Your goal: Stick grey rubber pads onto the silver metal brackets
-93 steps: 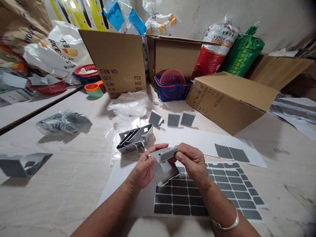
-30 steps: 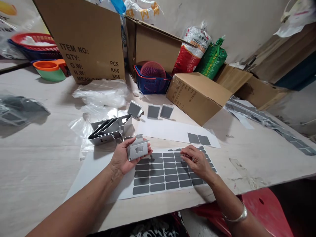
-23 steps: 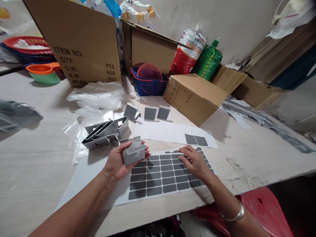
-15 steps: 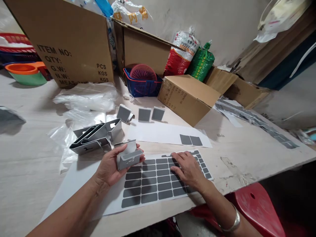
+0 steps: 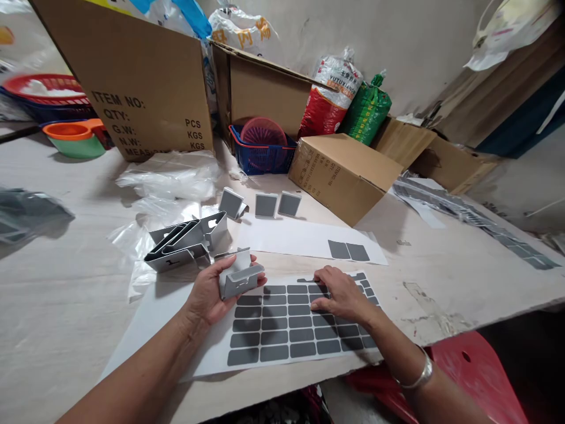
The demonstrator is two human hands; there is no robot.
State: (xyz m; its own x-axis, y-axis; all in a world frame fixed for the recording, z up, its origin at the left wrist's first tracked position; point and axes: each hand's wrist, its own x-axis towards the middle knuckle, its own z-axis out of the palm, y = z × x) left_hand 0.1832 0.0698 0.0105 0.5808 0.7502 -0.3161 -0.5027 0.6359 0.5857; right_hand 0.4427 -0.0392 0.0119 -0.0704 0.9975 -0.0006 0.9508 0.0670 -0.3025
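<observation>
My left hand [image 5: 212,291] is closed around a grey bent metal stand [image 5: 242,280] with a folded lip, held above the left end of a white sheet of grey rounded-rectangle stickers [image 5: 301,321]. Over the upper right part of that sheet rests my right hand [image 5: 338,294], its thumb and index finger apart and touching the stickers, with nothing visible between them. Several more metal stands [image 5: 176,247] lie nested left of my left hand. Farther back are a stand with a grey pad on its face [image 5: 231,203] and two grey padded plates [image 5: 266,205].
A white backing strip [image 5: 286,234] with two grey stickers [image 5: 348,251] lies behind the sheet. Clear plastic bags [image 5: 172,174], cardboard boxes [image 5: 344,171] and a blue basket [image 5: 262,154] stand farther back. A red stool [image 5: 472,371] is below the table's front edge.
The whole view has shifted, so everything appears slightly farther right. My left hand keeps the metal stand. The right hand's fingers have drawn in slightly over the stickers.
</observation>
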